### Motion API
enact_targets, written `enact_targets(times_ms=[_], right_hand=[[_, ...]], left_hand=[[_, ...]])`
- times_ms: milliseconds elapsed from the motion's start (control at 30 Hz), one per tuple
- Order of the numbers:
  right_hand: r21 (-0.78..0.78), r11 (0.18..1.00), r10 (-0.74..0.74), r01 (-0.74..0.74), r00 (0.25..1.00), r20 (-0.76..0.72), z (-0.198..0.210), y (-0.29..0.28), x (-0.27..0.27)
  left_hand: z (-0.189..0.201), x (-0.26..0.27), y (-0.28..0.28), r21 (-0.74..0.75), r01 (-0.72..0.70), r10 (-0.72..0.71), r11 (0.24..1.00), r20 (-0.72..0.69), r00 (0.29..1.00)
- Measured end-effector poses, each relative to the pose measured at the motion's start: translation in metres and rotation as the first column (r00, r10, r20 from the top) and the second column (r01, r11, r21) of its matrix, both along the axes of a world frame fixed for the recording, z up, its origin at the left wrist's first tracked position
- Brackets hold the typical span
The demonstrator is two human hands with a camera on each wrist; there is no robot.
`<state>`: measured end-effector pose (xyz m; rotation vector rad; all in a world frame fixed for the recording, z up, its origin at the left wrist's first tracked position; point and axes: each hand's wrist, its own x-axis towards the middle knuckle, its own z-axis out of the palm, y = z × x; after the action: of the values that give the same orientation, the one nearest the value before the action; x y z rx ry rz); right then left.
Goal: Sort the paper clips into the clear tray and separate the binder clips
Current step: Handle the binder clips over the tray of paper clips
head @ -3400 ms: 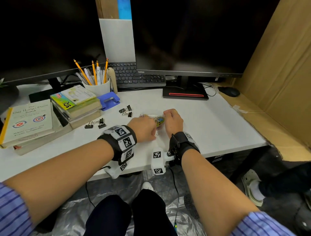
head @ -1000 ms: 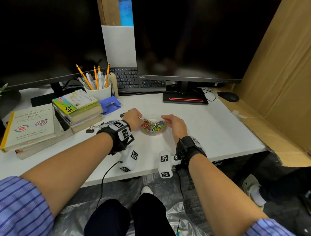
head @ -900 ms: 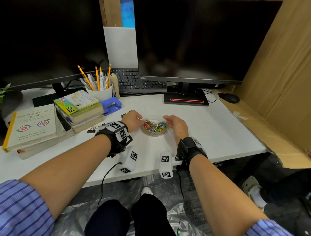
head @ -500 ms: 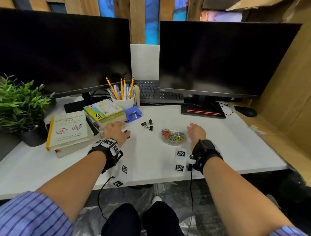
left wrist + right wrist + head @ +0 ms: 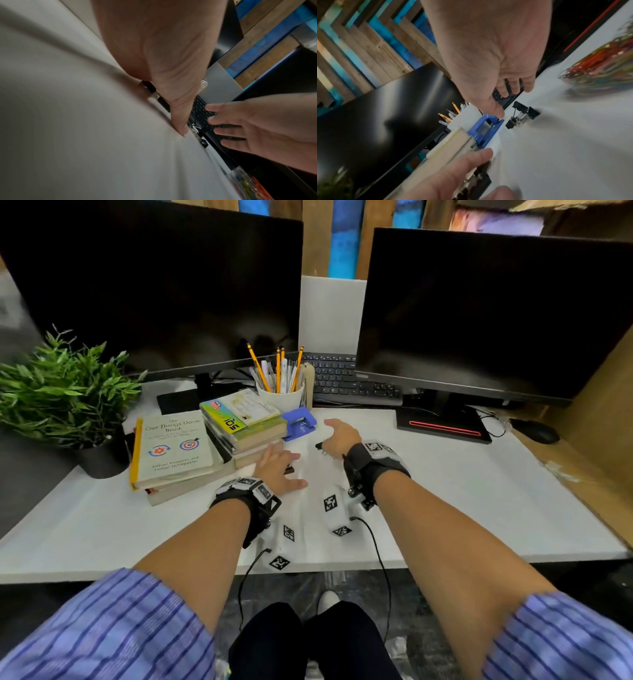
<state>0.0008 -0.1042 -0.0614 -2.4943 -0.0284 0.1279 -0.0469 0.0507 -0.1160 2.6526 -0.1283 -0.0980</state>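
- Nearest us, our forearms reach out over the white bench [image 5: 479, 501], each wrist strapped with a camera band.
- Our left hand [image 5: 279, 465] lies flat, fingers spread, over a pair of black binder clips [image 5: 155, 94] just beside the book stack [image 5: 205, 446]; it presses on them, nothing is gripped.
- Our right hand [image 5: 340, 436] hovers with fingers relaxed and apart, holding nothing, right above a second cluster of binder clips [image 5: 522, 116].
- That cluster sits on the bench beside the blue hole punch [image 5: 485, 129].
- The clear tray [image 5: 600, 67], heaped with coloured paper clips [image 5: 597, 59], shows only in the wrist views, off to our right hand's outer side.
- Further back, the white pencil cup [image 5: 281, 395], then the keyboard [image 5: 346, 378].
- Behind it all, two dark monitors [image 5: 479, 313].
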Motion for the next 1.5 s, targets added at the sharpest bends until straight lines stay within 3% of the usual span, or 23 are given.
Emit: enact_targets(times_ms=[67, 233, 400, 533, 667, 833, 967, 1200, 1367, 1500], right_hand=[[-0.164, 0.985, 0.055, -0.062, 0.998, -0.044, -0.005, 0.007, 0.012], [-0.395, 0.898, 0.133, -0.192, 0.976, -0.173, -0.025, 0.01, 0.03], [-0.517, 0.831, 0.192, -0.203, 0.978, -0.076, -0.039, 0.015, 0.031], [-0.495, 0.835, 0.274, -0.239, 0.962, -0.003, -0.038, 0.015, 0.014], [-0.468, 0.851, 0.266, -0.239, 0.964, -0.009, -0.039, 0.007, 0.006], [-0.469, 0.852, 0.253, -0.232, 0.967, -0.017, 0.011, -0.02, -0.008], [-0.358, 0.922, 0.126, -0.145, 0.989, -0.076, 0.042, -0.073, -0.006], [-0.199, 0.976, 0.065, -0.093, 0.988, -0.141, 0.029, -0.116, -0.005], [-0.117, 0.991, 0.052, -0.064, 0.994, -0.1, 0.024, -0.123, -0.007], [0.046, 0.997, -0.068, 0.067, 0.998, 0.018, 0.009, -0.138, -0.006]], left_hand=[[-0.001, 0.002, -0.004, -0.006, 0.027, -0.027, 1.0, 0.017, 0.999], [-0.003, 0.006, -0.01, -0.006, 0.031, -0.031, 0.999, 0.08, 0.996], [-0.005, 0.012, -0.016, -0.074, 0.042, -0.032, 0.996, 0.125, 0.992], [-0.005, 0.014, -0.028, -0.171, 0.007, 0.021, 0.985, 0.16, 0.987], [-0.004, 0.016, -0.043, -0.197, -0.03, 0.056, 0.98, 0.129, 0.99], [-0.009, 0.02, -0.054, -0.149, -0.014, 0.027, 0.989, 0.091, 0.995], [-0.009, 0.025, -0.064, -0.093, -0.013, 0.018, 0.996, 0.053, 0.998], [-0.006, 0.031, -0.081, -0.104, -0.036, 0.043, 0.994, 0.07, 0.997], [-0.005, 0.031, -0.08, -0.173, -0.041, 0.055, 0.984, 0.077, 0.995], [-0.006, 0.03, -0.078, -0.262, -0.025, 0.055, 0.965, 0.106, 0.993]])
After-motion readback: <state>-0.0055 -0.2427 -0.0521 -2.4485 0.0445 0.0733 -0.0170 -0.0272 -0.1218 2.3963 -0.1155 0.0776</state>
